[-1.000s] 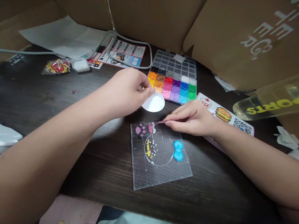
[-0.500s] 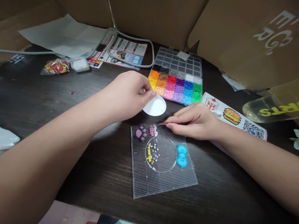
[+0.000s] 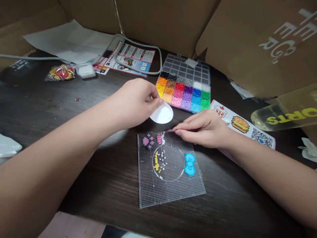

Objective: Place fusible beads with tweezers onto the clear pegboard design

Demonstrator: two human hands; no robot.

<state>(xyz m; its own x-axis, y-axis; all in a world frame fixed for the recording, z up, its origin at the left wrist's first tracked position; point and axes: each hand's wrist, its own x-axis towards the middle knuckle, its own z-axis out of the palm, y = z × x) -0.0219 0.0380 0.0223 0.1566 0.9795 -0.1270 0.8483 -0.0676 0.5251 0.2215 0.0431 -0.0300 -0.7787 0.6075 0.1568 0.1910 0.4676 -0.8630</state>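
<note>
Item: clear pegboard, square, flat on the dark wooden table in front of me; its central place seems chosen so both my hands can reach it.

On the board: a pink-and-black bead paw, upper left corner; a pink-and-white bead figure at the far edge, beside the paw; a blue bead bow toward the right. Near the middle, a clear ring, with yellow beads and scattered white ones at its left side.

My right hand: closed, thumb and fingers gripping slim pink tweezers. The low, level hold probably keeps my palm off the pegs. Tip beside the pink-and-white figure; contact, I cannot tell.

My left hand: pinching a white disc by its edge, apparently to leave its face uncovered. Specks on it, too small to identify.

Beyond my hands: bead case, open, beads sorted by colour, likely placed close for easy picking. Right of it, a pattern sheet with hamburger and QR code, partly behind my right arm. Far left: a grey cable looped over a printed leaflet.
</note>
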